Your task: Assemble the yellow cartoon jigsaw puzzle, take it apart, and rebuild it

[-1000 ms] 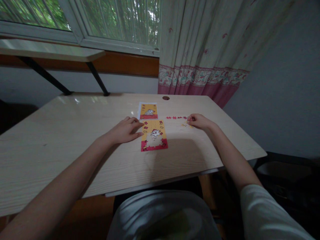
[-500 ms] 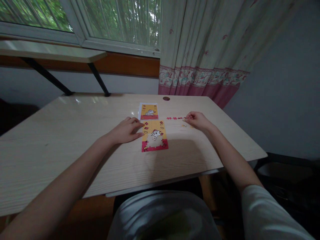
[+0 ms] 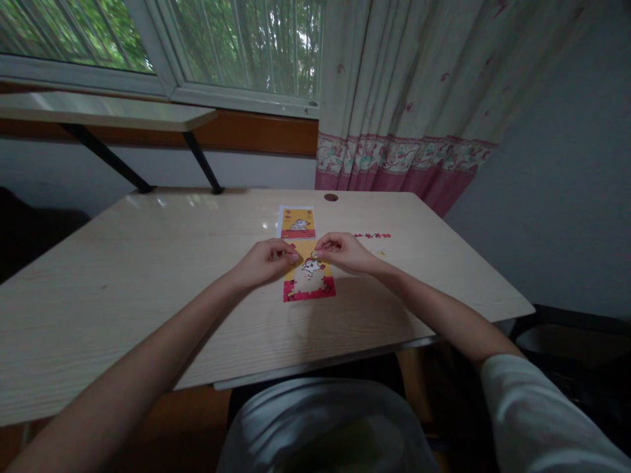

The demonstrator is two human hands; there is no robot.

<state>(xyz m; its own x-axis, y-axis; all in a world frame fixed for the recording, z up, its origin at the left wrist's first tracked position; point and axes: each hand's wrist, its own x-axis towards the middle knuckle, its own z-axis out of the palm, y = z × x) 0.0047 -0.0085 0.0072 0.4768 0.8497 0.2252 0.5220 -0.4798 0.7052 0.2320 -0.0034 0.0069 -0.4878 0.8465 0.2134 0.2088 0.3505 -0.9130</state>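
Note:
A partly filled jigsaw puzzle (image 3: 323, 293) in yellow and red, with a white cartoon animal, lies flat on the table. Its lower middle shows a pale gap. Over its upper right part, my right hand (image 3: 348, 253) is closed in a pinch on a small puzzle piece, mostly covered by the fingertips. At the upper left edge is my left hand (image 3: 266, 261), fingers curled and thumb close to the forefinger; anything between them is hidden. Just beyond the puzzle lies a reference picture card (image 3: 299, 223) with the same design.
Several loose red puzzle pieces (image 3: 374, 235) form a row right of the puzzle, with a few yellowish pieces (image 3: 382, 253) nearer, partly behind my right wrist. A raised shelf (image 3: 123, 112) stands at the back left. The curtain (image 3: 394, 157) hangs behind the table (image 3: 197, 223).
My right hand has moved left from the loose pieces to the puzzle, carrying a small piece. My left hand's fingers have curled in, shifting slightly right. The view has shifted a little.

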